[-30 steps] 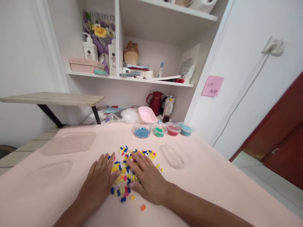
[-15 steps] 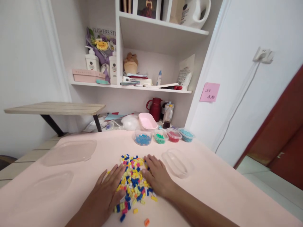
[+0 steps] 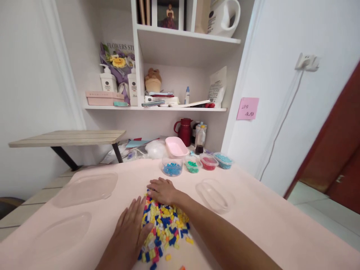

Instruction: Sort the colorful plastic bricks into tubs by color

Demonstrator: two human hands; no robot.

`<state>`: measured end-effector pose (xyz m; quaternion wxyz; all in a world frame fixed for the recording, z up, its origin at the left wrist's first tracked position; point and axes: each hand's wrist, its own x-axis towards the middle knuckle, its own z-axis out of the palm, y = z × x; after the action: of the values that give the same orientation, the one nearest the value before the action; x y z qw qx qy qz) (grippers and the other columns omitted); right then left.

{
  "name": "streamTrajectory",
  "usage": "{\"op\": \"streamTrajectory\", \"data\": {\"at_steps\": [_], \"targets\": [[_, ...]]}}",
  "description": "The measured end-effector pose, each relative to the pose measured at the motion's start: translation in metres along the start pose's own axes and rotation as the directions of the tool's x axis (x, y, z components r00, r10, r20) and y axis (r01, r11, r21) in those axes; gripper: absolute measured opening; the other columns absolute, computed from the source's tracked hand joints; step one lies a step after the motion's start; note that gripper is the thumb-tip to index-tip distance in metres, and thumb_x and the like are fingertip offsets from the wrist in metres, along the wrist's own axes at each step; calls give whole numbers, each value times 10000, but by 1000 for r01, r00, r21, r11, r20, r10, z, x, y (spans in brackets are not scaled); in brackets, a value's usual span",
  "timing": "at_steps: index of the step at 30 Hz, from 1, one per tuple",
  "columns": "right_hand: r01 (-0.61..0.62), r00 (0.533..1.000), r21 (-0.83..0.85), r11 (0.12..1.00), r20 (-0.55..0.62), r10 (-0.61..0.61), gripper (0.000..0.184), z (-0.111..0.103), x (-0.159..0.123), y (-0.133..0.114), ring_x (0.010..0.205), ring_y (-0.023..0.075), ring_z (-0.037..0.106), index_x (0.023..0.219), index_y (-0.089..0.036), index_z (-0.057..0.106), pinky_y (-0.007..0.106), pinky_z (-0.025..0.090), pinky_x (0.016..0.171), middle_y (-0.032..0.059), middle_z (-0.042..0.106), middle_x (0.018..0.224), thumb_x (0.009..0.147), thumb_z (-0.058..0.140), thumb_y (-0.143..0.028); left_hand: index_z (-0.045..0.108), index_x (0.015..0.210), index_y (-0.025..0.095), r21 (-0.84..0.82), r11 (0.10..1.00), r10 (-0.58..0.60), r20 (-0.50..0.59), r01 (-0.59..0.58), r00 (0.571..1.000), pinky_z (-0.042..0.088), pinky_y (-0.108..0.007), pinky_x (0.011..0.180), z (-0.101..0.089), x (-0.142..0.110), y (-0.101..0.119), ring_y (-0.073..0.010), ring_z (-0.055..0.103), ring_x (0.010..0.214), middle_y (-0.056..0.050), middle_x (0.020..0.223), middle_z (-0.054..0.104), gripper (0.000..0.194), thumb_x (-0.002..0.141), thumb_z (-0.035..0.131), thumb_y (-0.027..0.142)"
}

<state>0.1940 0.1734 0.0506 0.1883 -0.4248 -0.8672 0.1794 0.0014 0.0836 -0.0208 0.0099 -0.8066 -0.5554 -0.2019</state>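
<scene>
A pile of small toy building bricks (image 3: 165, 221), in yellow, dark blue, white, pink and pale green, lies on the pink-covered table (image 3: 242, 240). Along the pile's left side rests my left hand (image 3: 129, 227), flat with its fingers extended and the thumb over some bricks. My right hand (image 3: 162, 191) reaches across the far end of the pile, palm down, its fingers stretched to the left and covering bricks there. Neither hand grips anything. Part of an orange brick (image 3: 182, 268) shows at the bottom edge.
Behind the pile stand tubs of blue bricks (image 3: 172, 169), green bricks (image 3: 192, 167), red bricks (image 3: 209, 162) and light-blue bricks (image 3: 223, 160). A pink basin (image 3: 176, 147) sits behind them. Clear plastic lids (image 3: 213, 197) lie right and left. A wooden stand (image 3: 67, 138) is at the left.
My right hand has moved from the pile's right side to its far end, leftward and away from me. My left hand stays along the left side. The camera view has shifted slightly.
</scene>
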Motion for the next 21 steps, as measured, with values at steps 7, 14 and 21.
{"op": "streamTrajectory", "data": {"at_steps": [7,14,21], "targets": [[106,987,298,949,82,-136,497,-30,-59,-12,1086,211,593,1130,-255,669,342,435,985,25,674,1155,966,315,-563,272,1508,193,-81,996,-38,97,46,995,233,-482,1164,-23,3,20,-260,254,1442,-74,1551,328,658,929,301,503],[-102,992,177,979,-52,113,673,-44,-119,1,1392,308,306,1432,-269,420,500,241,1134,97,319,1534,861,509,-614,323,1486,188,-260,950,-193,-62,171,979,259,-483,1152,-29,7,16,-263,305,1421,-104,1514,401,633,935,259,492],[118,993,-114,986,17,-117,1094,-21,-158,-22,1446,416,16,1500,-363,235,642,-9,1112,88,-1,1612,585,769,-635,325,1483,134,-301,920,-273,-40,249,961,234,-474,1160,-35,9,17,-256,308,1421,-124,1521,382,688,933,188,524]]}}
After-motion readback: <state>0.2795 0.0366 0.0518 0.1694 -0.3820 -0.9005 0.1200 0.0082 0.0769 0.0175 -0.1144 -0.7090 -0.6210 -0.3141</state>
